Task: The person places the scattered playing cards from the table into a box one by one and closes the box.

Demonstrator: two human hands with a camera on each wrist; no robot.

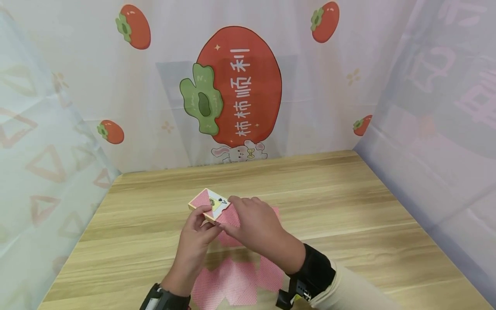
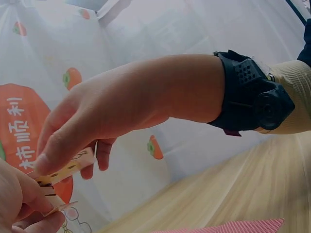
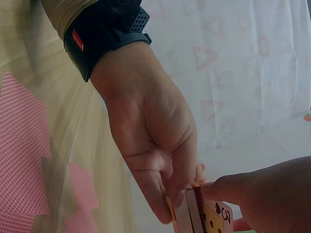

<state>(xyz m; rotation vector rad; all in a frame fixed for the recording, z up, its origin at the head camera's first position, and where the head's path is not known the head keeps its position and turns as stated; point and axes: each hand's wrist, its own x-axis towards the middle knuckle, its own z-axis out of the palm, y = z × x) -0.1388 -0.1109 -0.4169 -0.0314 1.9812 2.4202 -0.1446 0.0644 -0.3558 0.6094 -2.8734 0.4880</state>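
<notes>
Head view, and it's one card box (image 1: 199, 199), raised over the table (image 1: 317, 193)! The left hand (image 1: 195, 237) curls its fingers round one side; the right hand (image 1: 258, 226) pinches one end. Several pink-backed cards (image 1: 241, 282) lie below, overlapping too much to count surely.

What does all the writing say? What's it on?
"柿柿顺利": the big persimmon on the back cloth.
"A", beside a black suit sign: the held pack.
"3": the pack, in the right wrist view.
Too blurred: pink characters on the right cloth.
Too small: the red tag on the wristband.
</notes>
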